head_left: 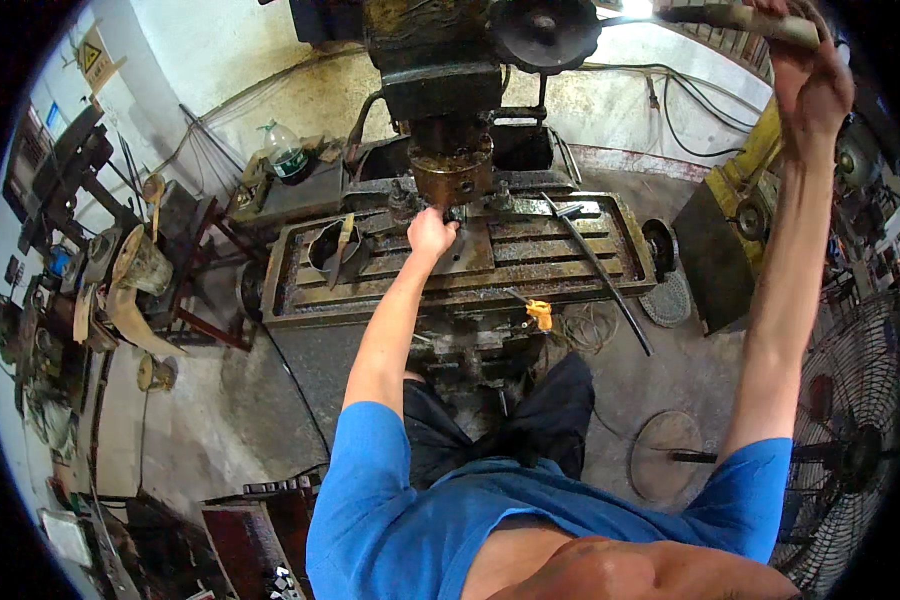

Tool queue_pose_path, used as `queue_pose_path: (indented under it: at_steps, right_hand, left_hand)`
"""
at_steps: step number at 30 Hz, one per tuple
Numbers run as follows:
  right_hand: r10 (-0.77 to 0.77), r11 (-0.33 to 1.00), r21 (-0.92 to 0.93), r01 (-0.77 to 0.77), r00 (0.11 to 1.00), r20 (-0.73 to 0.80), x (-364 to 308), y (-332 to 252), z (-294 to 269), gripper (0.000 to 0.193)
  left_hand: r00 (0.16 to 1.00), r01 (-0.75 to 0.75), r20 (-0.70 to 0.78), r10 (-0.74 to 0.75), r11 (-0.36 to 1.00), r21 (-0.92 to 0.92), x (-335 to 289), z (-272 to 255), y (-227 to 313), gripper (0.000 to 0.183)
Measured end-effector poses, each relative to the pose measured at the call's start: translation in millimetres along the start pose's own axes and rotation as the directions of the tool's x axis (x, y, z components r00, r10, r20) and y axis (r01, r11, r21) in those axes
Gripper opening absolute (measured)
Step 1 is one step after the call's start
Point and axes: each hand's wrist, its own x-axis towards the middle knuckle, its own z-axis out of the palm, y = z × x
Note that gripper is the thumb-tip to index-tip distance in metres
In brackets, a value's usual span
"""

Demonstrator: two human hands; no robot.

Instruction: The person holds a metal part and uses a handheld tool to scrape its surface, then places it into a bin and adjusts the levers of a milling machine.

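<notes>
My left hand [433,233] is closed just below the brass-coloured spindle head [452,172] of a milling machine, over the slotted worktable [385,265]. Whatever its fingers hold is hidden beneath the spindle. High at the upper right, my right hand [813,85] is closed round the pale grip of a lever handle [735,17], which runs toward the machine head. Left of my left hand, a dark open container [322,262] with a brush [346,235] across it stands on the worktable. A long metal bar [610,285] lies over the table's right part, sticking out past the front edge.
A yellow object [539,314] hangs at the worktable's front edge. A clear plastic bottle [285,155] stands behind on the left. A large fan [855,450] is close on my right. A bucket [142,262] and a wooden ladle [154,188] are on the left.
</notes>
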Motion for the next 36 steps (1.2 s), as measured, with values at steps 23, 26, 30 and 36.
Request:
queue_pose_path:
  at_steps: [23, 26, 30, 36]
  right_hand:
    - [-0.276, 0.768, -0.631, 0.109, 0.946, -0.172, -125.8, 31.4, 40.1, 0.024]
    - [-0.268, 0.765, -0.639, 0.077, 0.941, -0.207, -147.7, 40.2, 42.3, 0.023]
    - [-0.325, 0.772, -0.615, 0.159, 0.931, -0.168, -149.3, 45.3, 43.7, 0.014]
    - [-0.238, 0.765, -0.635, 0.104, 0.963, -0.129, -126.8, 29.0, 39.7, 0.012]
  left_hand:
    - [0.984, 0.094, -0.142, -0.105, 0.992, -0.084, -3.9, 4.4, -4.0, 0.035]
    - [0.983, 0.095, -0.148, -0.107, 0.992, -0.084, -4.6, 3.5, -2.5, 0.035]
    - [0.982, 0.141, -0.114, -0.150, 0.987, -0.081, -3.6, 3.9, -1.4, 0.035]
    - [0.981, 0.115, -0.147, -0.124, 0.991, -0.065, -3.3, 6.8, -5.4, 0.037]
